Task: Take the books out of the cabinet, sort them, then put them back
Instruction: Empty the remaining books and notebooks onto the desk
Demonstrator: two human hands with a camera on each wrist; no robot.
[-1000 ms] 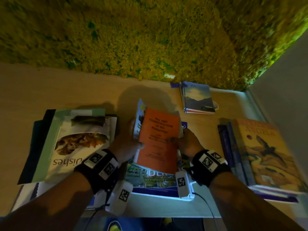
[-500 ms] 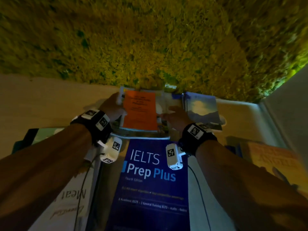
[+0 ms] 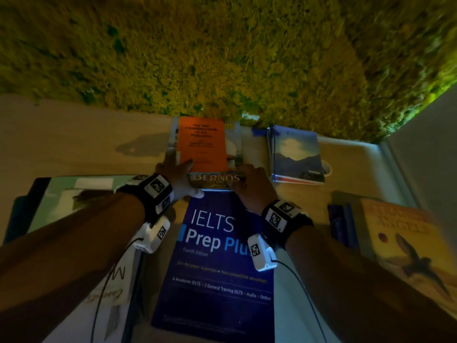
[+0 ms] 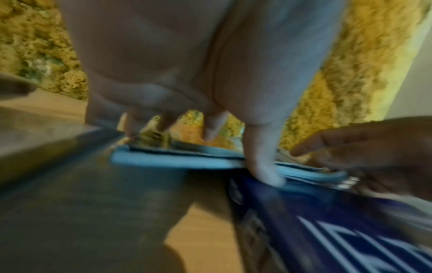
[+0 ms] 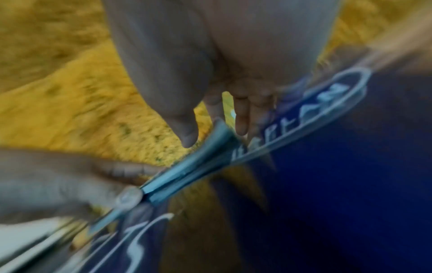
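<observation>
1. A small stack of thin books (image 3: 210,154) lay flat on the wooden surface (image 3: 74,144), its far edge against the mossy green wall (image 3: 222,58). An orange booklet (image 3: 201,144) topped the stack.
2. Just nearer than the stack lay a dark blue book (image 3: 217,256) reading "IELTS Prep Plus, Fourth Edition". The cover under the orange booklet showed "DERNOS"; the orange booklet's own print was too blurred to read.
3. The left hand (image 3: 176,175) gripped the stack's near left corner, fingers on top, thumb under the edge.
4. The right hand (image 3: 252,181) held the stack's near right corner, fingers curled over it.
5. Right of the stack sat a blue mountain-cover book (image 3: 296,154).
</observation>
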